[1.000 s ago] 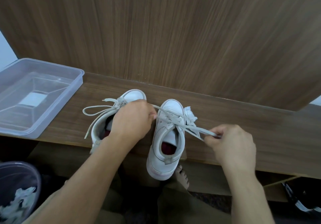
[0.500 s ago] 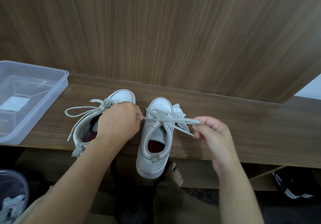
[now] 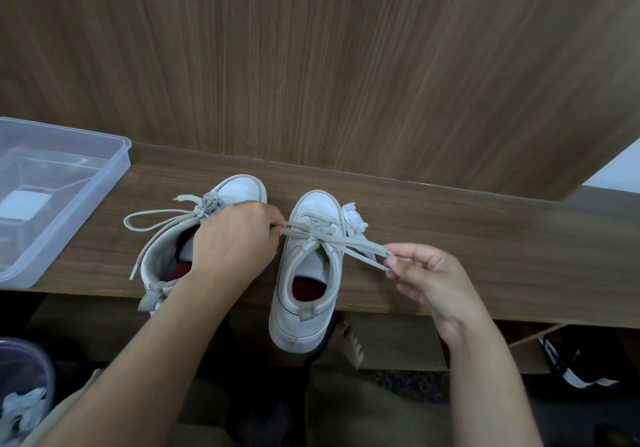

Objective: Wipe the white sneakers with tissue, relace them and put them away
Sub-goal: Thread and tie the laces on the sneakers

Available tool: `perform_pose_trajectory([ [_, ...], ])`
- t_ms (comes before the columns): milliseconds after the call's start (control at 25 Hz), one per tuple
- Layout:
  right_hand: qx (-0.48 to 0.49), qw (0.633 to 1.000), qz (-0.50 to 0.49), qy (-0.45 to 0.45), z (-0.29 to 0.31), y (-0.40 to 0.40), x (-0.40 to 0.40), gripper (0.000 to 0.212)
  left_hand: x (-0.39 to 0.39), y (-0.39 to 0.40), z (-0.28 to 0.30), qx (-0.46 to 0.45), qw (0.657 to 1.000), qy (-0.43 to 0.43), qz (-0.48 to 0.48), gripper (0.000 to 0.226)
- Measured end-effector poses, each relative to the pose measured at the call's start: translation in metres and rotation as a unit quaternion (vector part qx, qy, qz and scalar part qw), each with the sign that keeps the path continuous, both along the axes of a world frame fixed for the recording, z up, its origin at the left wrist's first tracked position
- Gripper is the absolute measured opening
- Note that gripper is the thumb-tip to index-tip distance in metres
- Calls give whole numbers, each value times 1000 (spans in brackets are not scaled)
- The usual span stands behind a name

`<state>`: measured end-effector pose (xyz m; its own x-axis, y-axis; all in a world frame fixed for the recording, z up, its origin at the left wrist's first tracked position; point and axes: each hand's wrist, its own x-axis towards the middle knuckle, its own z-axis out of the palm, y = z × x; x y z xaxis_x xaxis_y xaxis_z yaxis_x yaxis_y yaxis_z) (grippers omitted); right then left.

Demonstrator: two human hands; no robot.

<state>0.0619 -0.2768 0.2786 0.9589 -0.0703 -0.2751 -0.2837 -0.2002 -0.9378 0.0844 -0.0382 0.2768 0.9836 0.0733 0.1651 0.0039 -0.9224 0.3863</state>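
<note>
Left hand (image 3: 235, 238) pinches the lace (image 3: 349, 241) at nine o'clock of the right sneaker (image 3: 308, 273). Right hand (image 3: 429, 276) pinches its ends at three. Crumpled tissue (image 3: 355, 217) lies beside the toe.

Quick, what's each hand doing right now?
Left hand: pinching the lace of the right-hand sneaker.
Right hand: pinching that lace's other ends.

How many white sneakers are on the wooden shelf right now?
2. The left sneaker sits partly under the left hand; the right sneaker stands beside it, its heel overhanging the shelf edge. None seems hidden.
</note>
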Motion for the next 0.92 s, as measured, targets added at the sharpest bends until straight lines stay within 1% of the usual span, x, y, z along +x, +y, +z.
perform_pose_trajectory([
  [40, -45, 999, 13, -1, -1, 1, 1, 19, 1, -1, 0, 15, 1000, 13, 7, 19],
  [80, -129, 991, 37, -10, -1, 2, 3, 21, 3, -2, 0, 28, 999, 25, 15, 19],
  [120, -231, 971, 64, -25, -1, 3, 5, 21, 3, -2, 1, 33, 999, 35, 22, 19],
  [160, -326, 941, 84, -42, 4, 5, 6, 21, 4, -3, 0, 34, 998, 42, 26, 20],
  [200, -389, 914, 94, -58, 11, 5, 6, 23, 4, -2, 0, 30, 998, 44, 28, 20],
  [240, -418, 901, 101, -64, 19, 3, 5, 24, 5, -1, 1, 20, 999, 41, 30, 19],
  [360, -463, 877, 123, -42, 32, 5, 0, 19, 6, 3, 2, -5, 999, 27, 36, 15],
  [440, -484, 864, 141, -16, 27, 13, -2, 15, 4, 5, 1, -4, 1000, 21, 14, 16],
  [480, -483, 864, 143, -11, 22, 16, -3, 18, 3, 5, 1, -13, 1000, 14, -8, 17],
  [560, -449, 885, 121, -10, 22, 23, -5, 27, -1, 9, 5, -49, 997, -26, -55, 20],
  [640, -415, 905, 92, -13, 38, 31, -10, 36, -10, 16, 14, -55, 992, -91, -66, 19],
  [720, -367, 925, 101, -18, 57, 43, -26, 35, -29, 30, 25, -36, 990, -134, -23, 13],
  [760, -358, 925, 129, -20, 64, 54, -39, 35, -40, 41, 26, -29, 990, -135, 8, 10],
  [800, -367, 915, 167, -18, 64, 67, -54, 39, -53, 53, 25, -21, 993, -111, 36, 10],
  [840, -385, 900, 201, -19, 60, 80, -69, 45, -65, 66, 21, -13, 996, -59, 60, 16],
  [880, -399, 889, 224, -19, 52, 92, -80, 52, -76, 76, 17, -3, 997, 24, 76, 28],
  [920, -406, 885, 228, -16, 42, 102, -87, 58, -86, 84, 14, 4, 991, 109, 78, 41],
])
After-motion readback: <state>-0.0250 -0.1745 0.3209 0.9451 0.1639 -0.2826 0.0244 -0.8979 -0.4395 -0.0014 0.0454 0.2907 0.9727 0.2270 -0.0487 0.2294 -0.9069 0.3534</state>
